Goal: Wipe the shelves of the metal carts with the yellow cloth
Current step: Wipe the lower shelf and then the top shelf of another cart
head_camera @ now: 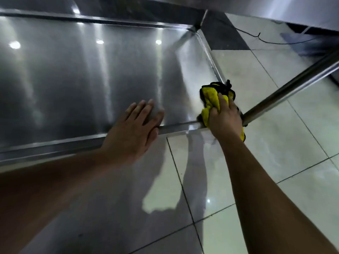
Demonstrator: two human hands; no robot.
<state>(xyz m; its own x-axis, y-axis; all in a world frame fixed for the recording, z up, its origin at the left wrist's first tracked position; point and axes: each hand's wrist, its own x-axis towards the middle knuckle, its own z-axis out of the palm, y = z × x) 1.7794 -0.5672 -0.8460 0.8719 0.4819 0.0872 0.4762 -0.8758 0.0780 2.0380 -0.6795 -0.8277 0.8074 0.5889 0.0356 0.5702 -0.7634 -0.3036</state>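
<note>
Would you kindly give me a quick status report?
Left hand flat on shelf. Right hand grips yellow cloth at near right corner, beside cart post.

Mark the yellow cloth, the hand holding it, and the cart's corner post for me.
yellow cloth [211, 97]: head view, bunched upper fold above the fingers.
right hand [224, 119]: head view, back of the hand.
corner post [293, 87]: head view, mid-length of the steel tube.

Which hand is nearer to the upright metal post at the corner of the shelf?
The right hand, gripping the yellow cloth beside the post. The left hand rests flat on the shelf, farther left.
</note>
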